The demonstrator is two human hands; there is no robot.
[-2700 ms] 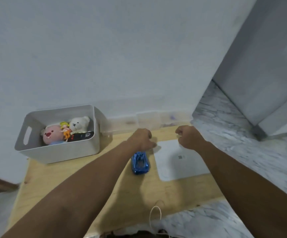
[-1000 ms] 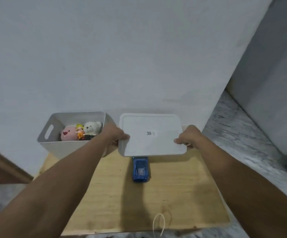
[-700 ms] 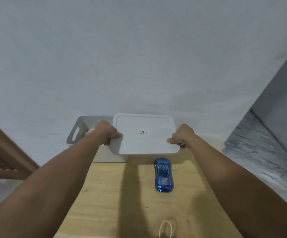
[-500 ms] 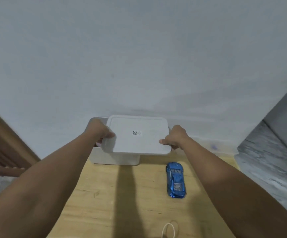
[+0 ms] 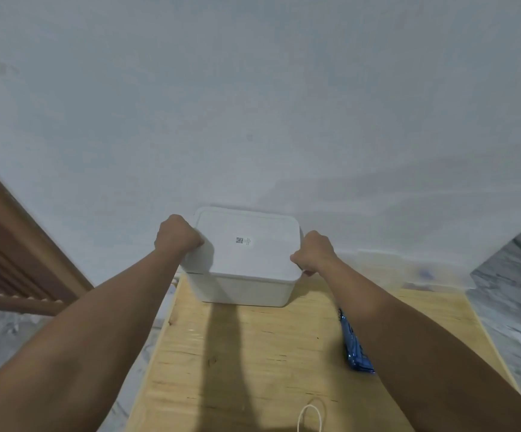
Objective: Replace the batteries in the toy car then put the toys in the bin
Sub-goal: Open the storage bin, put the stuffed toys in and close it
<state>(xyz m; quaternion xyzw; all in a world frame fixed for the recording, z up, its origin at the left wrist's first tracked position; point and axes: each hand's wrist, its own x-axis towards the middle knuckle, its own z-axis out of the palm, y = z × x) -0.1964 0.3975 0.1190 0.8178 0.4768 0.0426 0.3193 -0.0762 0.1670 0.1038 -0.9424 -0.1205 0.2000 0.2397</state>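
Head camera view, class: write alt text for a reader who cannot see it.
Two bare hands, left hand and right hand, grip the short ends of a white lid sitting on a white bin against the wall on a wooden table. A blue toy car lies outside the bin, partly hidden by the right forearm.

Wall (image 5: 253,104): pale grey-white, plain, fills the far half of the view.
Table (image 5: 253,353): light wood, grain and small knots visible.
Slatted panel (image 5: 6,263): brown wood, far left.
Floor (image 5: 511,300): grey marbled, right and left.
Cord loop (image 5: 309,416): white, near table edge.
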